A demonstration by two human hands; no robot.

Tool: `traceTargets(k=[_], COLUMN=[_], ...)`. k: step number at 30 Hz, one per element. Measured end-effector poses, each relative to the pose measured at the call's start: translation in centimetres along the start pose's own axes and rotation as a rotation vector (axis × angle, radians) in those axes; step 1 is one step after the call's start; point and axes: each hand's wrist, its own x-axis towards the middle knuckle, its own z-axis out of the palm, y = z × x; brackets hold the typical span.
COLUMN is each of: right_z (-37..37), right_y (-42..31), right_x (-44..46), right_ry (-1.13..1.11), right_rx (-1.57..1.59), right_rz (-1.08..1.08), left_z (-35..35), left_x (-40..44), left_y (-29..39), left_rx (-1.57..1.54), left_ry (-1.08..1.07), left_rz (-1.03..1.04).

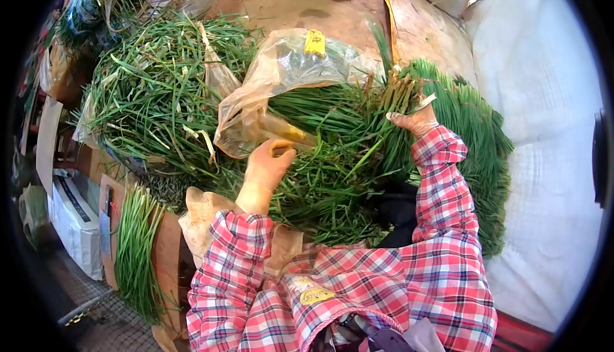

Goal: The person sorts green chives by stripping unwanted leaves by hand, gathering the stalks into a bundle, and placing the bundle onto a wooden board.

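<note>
My right hand [416, 120] is closed around a bunch of garlic chives [398, 93], its pale brownish stem ends pointing up and away from me. A small white strip shows by its fingers. My left hand [263, 168] hovers over a heap of loose green leaves [326, 185], thumb and forefinger curled together; whether anything is pinched there I cannot make out. Just beyond it lies a clear plastic bag [256, 93] with a yellow label, its opening towards me. More long chives [313, 109] lie at the bag's mouth.
Neat stacked chives [473, 134] stand at right beside a white sheet wall [540, 96]. A large tangled leaf pile [153, 89] is at left. Nearer, a small chive bundle [137, 249] lies on a board, with a knife [107, 208] and white box [73, 224] beside it.
</note>
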Motion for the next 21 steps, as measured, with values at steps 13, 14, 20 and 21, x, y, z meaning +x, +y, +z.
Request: traceTargets(k=[13,14,20,21], right_z=[1.5,1.5,2.0,2.9], right_y=[-5.7,-5.6,-5.3,-5.5], right_x=[-6.2,-6.5,-7.8,-7.9], right_ry=[-0.373,-0.36,-0.227,-0.182], right_rx=[0.71,0.765,0.3,0.909], right_rz=[0.052,0.068,-0.34,-0.101], left_z=[16.5,17.1,19.9,19.7], left_x=[2.6,1.8,-0.1,-0.2], left_y=[7.2,7.2,7.4,7.8], left_rx=[0.251,0.348,0.721,0.786], left_ry=[-0.116,-0.105,0.013,0.015], left_rz=[0.519,0.524,0.501,0.524])
